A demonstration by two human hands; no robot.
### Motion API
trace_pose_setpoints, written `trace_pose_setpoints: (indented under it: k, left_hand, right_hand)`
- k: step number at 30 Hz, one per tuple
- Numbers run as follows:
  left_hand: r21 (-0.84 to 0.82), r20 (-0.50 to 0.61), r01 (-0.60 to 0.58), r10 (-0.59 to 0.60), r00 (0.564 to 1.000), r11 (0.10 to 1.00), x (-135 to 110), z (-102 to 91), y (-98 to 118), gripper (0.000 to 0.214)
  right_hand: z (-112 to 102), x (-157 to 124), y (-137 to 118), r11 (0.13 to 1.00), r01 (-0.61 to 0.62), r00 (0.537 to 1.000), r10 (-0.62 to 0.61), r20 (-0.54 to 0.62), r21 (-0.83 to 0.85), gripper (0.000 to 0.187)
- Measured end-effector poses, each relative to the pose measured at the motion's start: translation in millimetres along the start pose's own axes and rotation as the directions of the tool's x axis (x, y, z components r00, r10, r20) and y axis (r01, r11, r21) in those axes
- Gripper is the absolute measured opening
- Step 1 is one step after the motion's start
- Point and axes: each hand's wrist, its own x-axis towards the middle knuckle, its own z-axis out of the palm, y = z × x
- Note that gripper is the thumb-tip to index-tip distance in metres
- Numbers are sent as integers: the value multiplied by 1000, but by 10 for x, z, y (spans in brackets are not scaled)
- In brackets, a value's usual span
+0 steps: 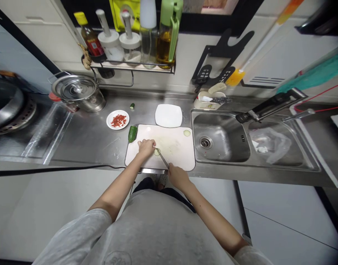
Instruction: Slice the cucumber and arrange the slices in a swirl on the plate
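My right hand (pixel 179 177) is wrapped round the handle of a knife (pixel 163 159), its blade angled up and left across the white cutting board (pixel 182 156). The blade's tip lies at a thin cucumber slice (pixel 157 152). My left hand (pixel 146 148) is closed, with its fingertips pinching at the near-left edge of that slice. At the board's upper left corner lies a dark green cucumber piece (pixel 132 134). Another pale cucumber slice (pixel 187 133) rests flat at the board's upper right.
Behind the board are a white plate (pixel 169 115), a small dish (pixel 118 120) with chopped red bits and a cucumber end (pixel 132 106). A lidded steel pot (pixel 86 97) stands left. The sink (pixel 224 136) adjoins the board's right side. Bottles fill a wall rack (pixel 132 65).
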Motion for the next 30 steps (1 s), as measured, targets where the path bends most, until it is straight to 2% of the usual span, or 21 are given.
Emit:
trace_pose_setpoints:
  k: [14,30]
  left_hand:
    - [-28,-6,4,-4,1000,1000,-11,-12,-3,13]
    - [-2,-15,8,-8,1000,1000,11,6,-19,14]
  right_hand:
    - [-9,5,-33,1000,12,1000,-11,-14,28,27]
    - [-48,-5,-183,997,-44,997,39,73,66,30]
